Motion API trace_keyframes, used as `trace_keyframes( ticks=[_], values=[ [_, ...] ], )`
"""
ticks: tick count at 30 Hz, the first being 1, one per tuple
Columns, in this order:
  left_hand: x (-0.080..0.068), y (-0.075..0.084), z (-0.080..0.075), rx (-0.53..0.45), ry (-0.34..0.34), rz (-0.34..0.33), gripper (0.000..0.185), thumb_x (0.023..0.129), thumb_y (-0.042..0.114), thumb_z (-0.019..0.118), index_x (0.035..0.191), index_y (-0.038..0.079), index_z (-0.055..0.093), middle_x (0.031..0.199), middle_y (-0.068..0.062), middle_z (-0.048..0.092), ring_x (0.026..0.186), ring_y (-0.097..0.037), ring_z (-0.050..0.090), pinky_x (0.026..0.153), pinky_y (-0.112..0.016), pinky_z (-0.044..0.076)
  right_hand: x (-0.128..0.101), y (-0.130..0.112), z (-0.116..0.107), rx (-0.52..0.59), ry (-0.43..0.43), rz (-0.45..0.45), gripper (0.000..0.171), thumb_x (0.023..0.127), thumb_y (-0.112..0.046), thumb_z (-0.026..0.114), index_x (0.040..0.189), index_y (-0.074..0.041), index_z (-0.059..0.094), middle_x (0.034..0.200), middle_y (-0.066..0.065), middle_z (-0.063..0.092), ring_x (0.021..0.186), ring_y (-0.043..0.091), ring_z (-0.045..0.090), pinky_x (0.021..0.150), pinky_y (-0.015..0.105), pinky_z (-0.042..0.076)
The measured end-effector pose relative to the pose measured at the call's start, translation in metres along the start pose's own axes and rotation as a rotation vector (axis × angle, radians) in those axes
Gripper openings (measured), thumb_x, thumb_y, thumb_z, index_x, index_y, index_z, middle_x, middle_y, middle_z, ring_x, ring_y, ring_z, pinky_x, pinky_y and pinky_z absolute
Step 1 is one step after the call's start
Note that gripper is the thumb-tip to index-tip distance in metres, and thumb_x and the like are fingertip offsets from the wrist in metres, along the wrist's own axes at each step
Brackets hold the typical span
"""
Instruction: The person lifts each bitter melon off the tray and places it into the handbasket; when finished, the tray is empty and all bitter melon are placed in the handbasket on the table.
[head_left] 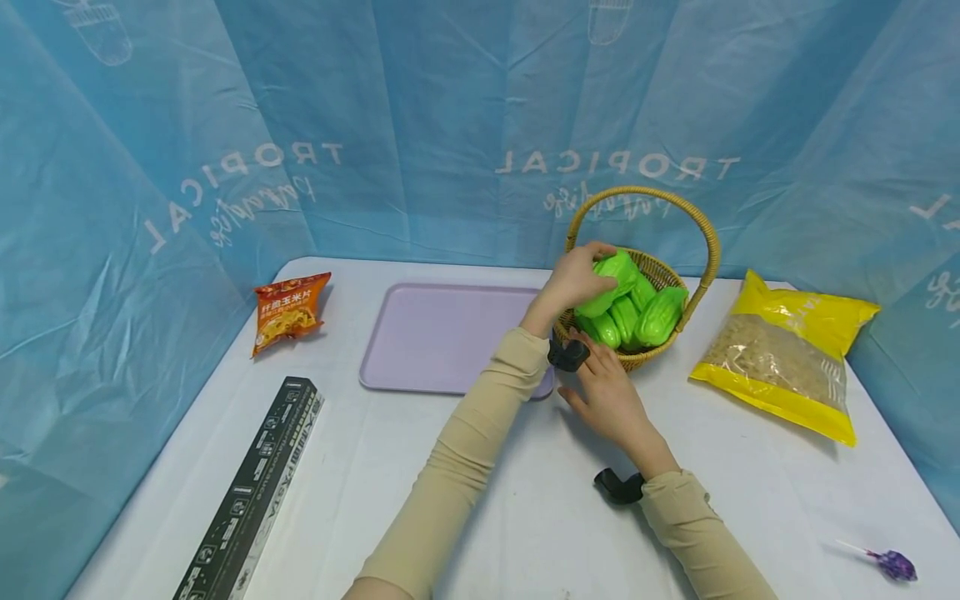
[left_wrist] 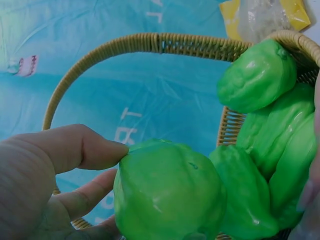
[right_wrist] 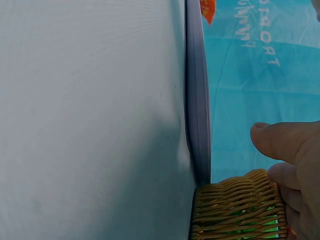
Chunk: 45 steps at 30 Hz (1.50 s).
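My left hand [head_left: 576,287] pinches a green chayote [head_left: 617,271] between thumb and fingers at the left side of a wicker basket [head_left: 643,360]. Up close in the left wrist view, the thumb presses the top of this chayote [left_wrist: 170,192]. More green chayotes [head_left: 660,317] lie piled inside the basket, below its tall arched handle [head_left: 697,215]. My right hand [head_left: 609,400] touches the basket's near left rim, fingers reaching over it. Its thumb stands out apart from the wicker [right_wrist: 240,210] in the right wrist view.
A purple tray [head_left: 442,342] lies left of the basket. An orange snack bag [head_left: 288,312] and a long black box [head_left: 251,492] lie farther left. On the right are a yellow bag [head_left: 787,358] and a purple lollipop [head_left: 896,565]. A blue curtain [head_left: 450,125] hangs behind.
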<state>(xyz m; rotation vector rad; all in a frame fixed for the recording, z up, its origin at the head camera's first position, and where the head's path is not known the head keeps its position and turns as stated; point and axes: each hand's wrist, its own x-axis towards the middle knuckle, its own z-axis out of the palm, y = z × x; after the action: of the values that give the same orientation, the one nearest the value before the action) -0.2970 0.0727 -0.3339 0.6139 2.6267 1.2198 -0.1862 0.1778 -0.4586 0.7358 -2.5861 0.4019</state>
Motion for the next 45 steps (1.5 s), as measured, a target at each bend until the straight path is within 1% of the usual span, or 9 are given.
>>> trace_keyframes(
  ticks=[4, 8, 14, 20, 33, 37, 40, 42, 45],
  values=[
    [0.002, 0.003, 0.005, 0.026, -0.013, -0.005, 0.049, 0.096, 0.022, 0.062, 0.143, 0.02, 0.048, 0.145, -0.005, 0.049, 0.116, -0.024, 0.059, 0.081, -0.029, 0.05, 0.0, 0.0, 0.0, 0.001, -0.009, 0.008, 0.07, 0.08, -0.021, 0.079, 0.138, 0.004, 0.049, 0.145, 0.021, 0.048, 0.136, 0.038, 0.042, 0.114, 0.052, 0.031],
    [0.005, 0.006, 0.01, 0.057, -0.03, 0.0, 0.049, 0.095, 0.021, 0.062, 0.142, 0.02, 0.049, 0.145, -0.003, 0.05, 0.13, -0.02, 0.05, 0.096, -0.032, 0.049, 0.0, 0.0, -0.001, -0.004, -0.032, 0.026, 0.069, 0.082, -0.022, 0.078, 0.139, 0.005, 0.049, 0.142, 0.021, 0.051, 0.135, 0.037, 0.043, 0.115, 0.05, 0.03],
    [0.008, 0.01, 0.017, 0.091, -0.058, 0.003, 0.048, 0.096, 0.021, 0.062, 0.142, 0.019, 0.049, 0.145, -0.003, 0.049, 0.13, -0.017, 0.05, 0.09, -0.026, 0.049, 0.001, -0.001, -0.002, 0.004, -0.033, 0.022, 0.072, 0.082, -0.023, 0.078, 0.139, 0.008, 0.047, 0.141, 0.021, 0.051, 0.135, 0.036, 0.043, 0.116, 0.048, 0.029],
    [0.009, 0.015, 0.023, 0.131, -0.066, 0.005, 0.048, 0.096, 0.021, 0.061, 0.142, 0.019, 0.049, 0.143, -0.002, 0.052, 0.112, -0.014, 0.06, 0.071, -0.022, 0.043, 0.001, 0.0, -0.001, 0.045, 0.0, 0.016, 0.073, 0.081, -0.019, 0.078, 0.14, 0.009, 0.045, 0.144, 0.022, 0.048, 0.135, 0.037, 0.042, 0.116, 0.047, 0.028],
    [0.012, 0.016, 0.037, 0.204, -0.049, 0.012, 0.047, 0.094, 0.022, 0.064, 0.14, 0.02, 0.051, 0.137, 0.003, 0.057, 0.092, -0.008, 0.061, 0.069, -0.02, 0.042, -0.003, 0.001, 0.001, -0.022, 0.073, -0.06, 0.064, 0.075, -0.017, 0.082, 0.124, 0.016, 0.057, 0.132, 0.028, 0.056, 0.125, 0.039, 0.051, 0.109, 0.051, 0.035],
    [0.013, 0.019, 0.04, 0.227, -0.055, -0.004, 0.048, 0.094, 0.022, 0.064, 0.14, 0.022, 0.05, 0.125, 0.004, 0.063, 0.067, -0.006, 0.051, 0.061, -0.02, 0.04, -0.004, 0.001, 0.001, -0.003, 0.06, -0.034, 0.065, 0.076, -0.016, 0.082, 0.127, 0.014, 0.056, 0.132, 0.028, 0.055, 0.125, 0.039, 0.051, 0.11, 0.05, 0.034],
    [0.014, 0.02, 0.042, 0.233, -0.07, -0.014, 0.049, 0.094, 0.021, 0.063, 0.141, 0.022, 0.049, 0.104, 0.002, 0.066, 0.051, -0.007, 0.037, 0.052, -0.019, 0.034, -0.004, 0.001, 0.001, 0.026, 0.062, -0.015, 0.062, 0.075, -0.013, 0.082, 0.125, 0.013, 0.057, 0.131, 0.028, 0.055, 0.124, 0.04, 0.051, 0.109, 0.05, 0.035],
    [0.014, 0.02, 0.044, 0.231, -0.082, -0.018, 0.05, 0.095, 0.019, 0.062, 0.142, 0.021, 0.048, 0.09, 0.0, 0.065, 0.046, -0.008, 0.03, 0.048, -0.02, 0.03, -0.005, 0.001, 0.001, 0.032, 0.074, -0.016, 0.059, 0.074, -0.012, 0.082, 0.123, 0.013, 0.058, 0.129, 0.029, 0.056, 0.122, 0.041, 0.051, 0.108, 0.051, 0.037],
    [0.015, 0.019, 0.047, 0.235, -0.078, -0.013, 0.05, 0.094, 0.016, 0.062, 0.142, 0.02, 0.049, 0.091, 0.0, 0.066, 0.046, -0.008, 0.028, 0.047, -0.019, 0.029, -0.005, 0.002, 0.002, 0.03, 0.101, -0.034, 0.055, 0.073, -0.01, 0.083, 0.118, 0.012, 0.061, 0.125, 0.028, 0.058, 0.119, 0.041, 0.052, 0.106, 0.051, 0.039]
  ],
)
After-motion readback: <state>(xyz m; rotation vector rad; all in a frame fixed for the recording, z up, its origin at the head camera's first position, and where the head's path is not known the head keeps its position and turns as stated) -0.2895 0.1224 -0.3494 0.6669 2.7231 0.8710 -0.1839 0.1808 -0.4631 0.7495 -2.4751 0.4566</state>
